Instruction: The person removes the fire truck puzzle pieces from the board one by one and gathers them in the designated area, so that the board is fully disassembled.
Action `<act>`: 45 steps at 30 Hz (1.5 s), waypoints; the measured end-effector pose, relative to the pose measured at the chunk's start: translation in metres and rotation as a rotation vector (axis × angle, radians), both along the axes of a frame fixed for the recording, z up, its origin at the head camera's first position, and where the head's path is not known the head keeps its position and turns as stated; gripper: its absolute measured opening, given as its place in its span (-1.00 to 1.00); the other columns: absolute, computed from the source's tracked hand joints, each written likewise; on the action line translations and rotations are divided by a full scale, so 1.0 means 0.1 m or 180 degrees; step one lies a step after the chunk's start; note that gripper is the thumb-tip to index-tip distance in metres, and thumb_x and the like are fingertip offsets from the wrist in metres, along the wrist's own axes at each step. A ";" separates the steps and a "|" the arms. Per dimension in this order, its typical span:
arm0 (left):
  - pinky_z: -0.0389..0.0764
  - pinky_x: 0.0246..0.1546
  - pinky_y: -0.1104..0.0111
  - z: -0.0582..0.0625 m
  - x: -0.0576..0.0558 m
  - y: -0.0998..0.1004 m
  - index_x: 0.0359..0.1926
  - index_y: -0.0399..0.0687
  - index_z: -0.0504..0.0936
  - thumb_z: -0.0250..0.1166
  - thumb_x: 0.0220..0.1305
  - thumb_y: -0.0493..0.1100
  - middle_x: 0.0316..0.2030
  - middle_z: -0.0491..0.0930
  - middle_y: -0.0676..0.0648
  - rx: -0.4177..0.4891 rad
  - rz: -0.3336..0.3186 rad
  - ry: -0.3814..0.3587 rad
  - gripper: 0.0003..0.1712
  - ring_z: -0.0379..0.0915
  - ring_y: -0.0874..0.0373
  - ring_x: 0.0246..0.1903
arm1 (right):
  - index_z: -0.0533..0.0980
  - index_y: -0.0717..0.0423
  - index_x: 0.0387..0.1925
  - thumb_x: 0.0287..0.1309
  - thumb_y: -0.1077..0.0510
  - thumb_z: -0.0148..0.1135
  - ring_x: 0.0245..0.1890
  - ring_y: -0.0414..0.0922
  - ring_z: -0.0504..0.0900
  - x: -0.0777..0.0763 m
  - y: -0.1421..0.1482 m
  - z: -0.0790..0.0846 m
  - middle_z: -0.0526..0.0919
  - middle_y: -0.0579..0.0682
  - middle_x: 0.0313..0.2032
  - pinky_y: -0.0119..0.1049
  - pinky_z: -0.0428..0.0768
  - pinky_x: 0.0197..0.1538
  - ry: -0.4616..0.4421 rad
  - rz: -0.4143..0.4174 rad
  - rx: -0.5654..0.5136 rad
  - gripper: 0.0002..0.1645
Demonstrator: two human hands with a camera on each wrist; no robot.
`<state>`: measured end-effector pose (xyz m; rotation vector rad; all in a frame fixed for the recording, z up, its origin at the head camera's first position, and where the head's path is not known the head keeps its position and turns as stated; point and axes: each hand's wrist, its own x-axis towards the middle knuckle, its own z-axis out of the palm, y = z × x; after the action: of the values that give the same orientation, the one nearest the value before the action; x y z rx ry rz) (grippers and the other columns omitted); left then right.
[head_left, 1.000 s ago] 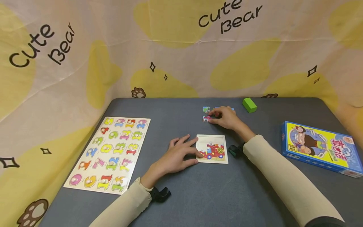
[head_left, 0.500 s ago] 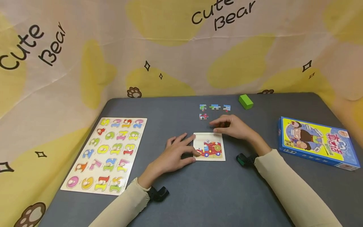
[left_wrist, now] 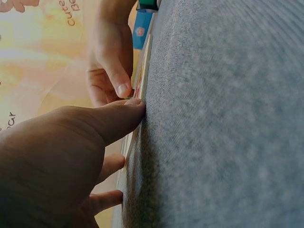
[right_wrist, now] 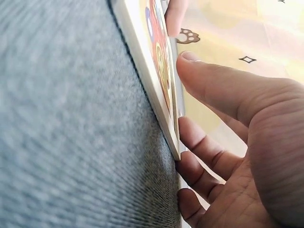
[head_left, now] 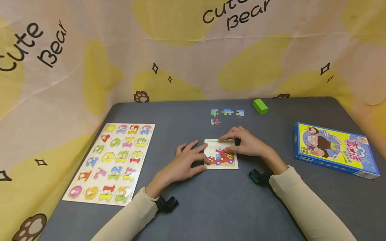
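A small square jigsaw tray [head_left: 213, 146] with a red car picture [head_left: 222, 157] lies flat in the middle. My left hand [head_left: 185, 164] rests along its left side, fingers spread, a fingertip on the picture's lower left. In the left wrist view the left thumb [left_wrist: 126, 114] lies against the tray's near edge. My right hand [head_left: 245, 142] is over the upper right corner, index finger near the top edge and thumb above the car. From the right wrist view, its thumb and fingers are apart, with fingertips by the tray's edge. No piece shows between them; the index fingertip is hidden there.
Several loose jigsaw pieces [head_left: 227, 112] lie behind the tray, beside a green block [head_left: 260, 106]. A number puzzle board [head_left: 111, 164] lies on the left of the grey table [head_left: 193, 214]. A blue and yellow box [head_left: 336, 150] sits at the right.
The right hand has left the loose pieces at the back and come down to the tray's upper right. The piece it touched stays on the table. The left hand holds its place.
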<state>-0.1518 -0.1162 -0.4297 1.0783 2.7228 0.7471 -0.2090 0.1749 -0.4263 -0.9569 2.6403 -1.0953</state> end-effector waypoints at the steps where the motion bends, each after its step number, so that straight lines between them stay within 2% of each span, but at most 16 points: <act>1: -0.12 0.41 -0.30 0.00 0.00 0.00 -0.01 0.36 0.73 0.34 0.38 0.05 0.54 0.26 -0.05 -0.0009 -0.0005 0.0001 -0.81 -0.06 -0.19 0.59 | 0.70 -0.07 0.11 0.07 0.10 0.55 -0.10 -0.05 0.42 0.01 0.00 0.00 0.68 -0.04 -0.08 -0.14 0.28 -0.06 -0.0005 -0.0006 0.0010 -0.49; 9: -0.06 0.40 -0.29 0.02 0.00 0.00 -0.03 0.39 0.75 0.38 0.34 0.07 0.49 0.34 -0.02 -0.0097 -0.0070 0.0060 -0.80 0.02 -0.17 0.56 | 0.70 -0.15 0.09 0.06 0.05 0.55 -0.02 -0.09 0.40 0.05 -0.02 0.01 0.64 -0.08 -0.04 -0.10 0.18 -0.03 -0.0068 0.0078 0.0115 -0.50; 17: 0.02 0.36 -0.29 0.05 0.00 0.01 -0.08 0.37 0.77 0.40 0.31 0.07 0.42 0.44 -0.02 -0.0065 -0.0143 0.0174 -0.82 0.14 -0.17 0.50 | 0.74 -0.23 -0.01 0.08 0.05 0.53 -0.03 -0.15 0.34 0.10 -0.08 0.03 0.59 -0.15 -0.05 -0.08 0.11 -0.04 -0.0060 0.0188 0.0212 -0.62; 31: 0.00 0.39 -0.26 0.04 -0.02 0.00 -0.02 0.41 0.76 0.42 0.29 0.10 0.50 0.31 -0.14 -0.0075 -0.0097 0.0085 -0.76 0.03 -0.24 0.55 | 0.75 -0.33 -0.07 0.08 0.10 0.48 -0.08 -0.17 0.29 0.14 -0.11 0.05 0.51 -0.16 -0.10 -0.10 0.05 -0.10 0.0015 0.0230 0.0383 -0.65; 45: -0.05 0.40 -0.26 0.05 -0.01 0.00 -0.01 0.39 0.75 0.41 0.30 0.08 0.52 0.29 -0.07 -0.0027 -0.0122 0.0009 -0.76 -0.03 -0.23 0.57 | 0.72 -0.31 0.02 0.12 0.18 0.42 -0.05 -0.12 0.26 0.13 -0.07 0.07 0.48 -0.12 -0.05 -0.07 0.03 -0.08 -0.0066 0.0394 0.0440 -0.55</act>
<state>-0.1530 -0.1162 -0.4245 1.1274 2.6970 0.7281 -0.1959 0.1674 -0.4193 -1.0576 2.5621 -0.8786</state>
